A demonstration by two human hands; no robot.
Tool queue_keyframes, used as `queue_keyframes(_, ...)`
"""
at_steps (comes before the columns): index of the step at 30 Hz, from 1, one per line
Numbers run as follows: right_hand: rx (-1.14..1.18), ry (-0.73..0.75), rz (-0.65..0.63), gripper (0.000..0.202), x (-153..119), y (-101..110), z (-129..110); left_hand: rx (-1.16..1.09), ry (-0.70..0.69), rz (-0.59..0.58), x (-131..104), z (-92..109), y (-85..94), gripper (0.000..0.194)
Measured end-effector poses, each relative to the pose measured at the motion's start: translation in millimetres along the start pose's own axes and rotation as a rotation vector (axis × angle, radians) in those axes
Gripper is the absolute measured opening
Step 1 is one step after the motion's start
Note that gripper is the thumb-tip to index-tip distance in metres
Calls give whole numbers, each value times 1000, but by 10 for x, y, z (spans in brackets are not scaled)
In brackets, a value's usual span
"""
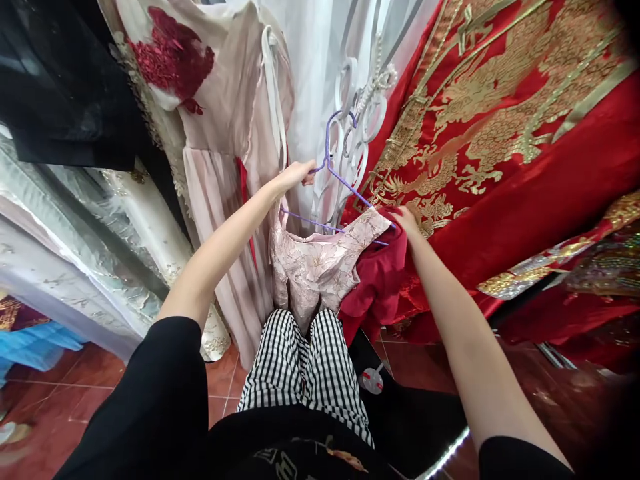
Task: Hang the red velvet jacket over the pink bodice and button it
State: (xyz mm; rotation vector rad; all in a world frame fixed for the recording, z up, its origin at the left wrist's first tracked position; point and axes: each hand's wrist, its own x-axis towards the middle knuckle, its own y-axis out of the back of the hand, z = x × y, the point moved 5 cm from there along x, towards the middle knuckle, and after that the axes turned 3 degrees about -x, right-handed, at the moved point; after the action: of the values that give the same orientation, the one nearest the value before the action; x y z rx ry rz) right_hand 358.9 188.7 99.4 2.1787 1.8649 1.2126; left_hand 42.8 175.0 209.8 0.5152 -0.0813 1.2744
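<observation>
My left hand (303,174) is closed around the neck of a purple clothes hanger (349,187), just below its hook. From the hanger hangs a pale pink dress (320,263) with a floral brocade bodice, in front of my knees. My right hand (407,223) is at the hanger's right end, its fingers closed on dark red fabric (383,267) next to the pink shoulder strap. The red fabric partly hides those fingers. The lower part of the dress drops out of sight between my checked trouser legs.
A blush gown (220,127) with dark red appliqué hangs at the left, beside several pale gowns (145,227). Red garments with gold embroidery (465,113) fill the right. Behind the hanger stands a white scrollwork metal frame (345,87). Red tiles (223,387) cover the floor.
</observation>
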Motion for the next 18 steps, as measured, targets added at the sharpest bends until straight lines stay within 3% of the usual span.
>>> queue_keyframes(5, -210, -331, 508, 25, -45, 664, 325, 16, -23, 24, 68, -74, 97, 43)
queue_keyframes(7, -252, -383, 601, 26, -63, 727, 290, 14, -30, 64, 93, -110, 126, 44)
queue_keyframes(8, -256, -386, 571, 26, -54, 691, 241, 15, -27, 77, 102, -125, 135, 45)
queue_keyframes(11, -254, -370, 276, 20, -8, 422, -18, 50, 12, 25, 115, -133, 138, 47)
queue_keyframes(16, 96, -229, -569, 16, -2, -269, -778, 237, 164, -321, 72, -42, 121, 44)
queue_keyframes(17, 188, -206, -676, 19, 1, -382, -946, 272, 189, -390, 57, -17, 116, 44)
queue_keyframes(18, 260, -180, -703, 24, 26, -466, -1097, 302, 204, -445, 46, 9, 111, 46)
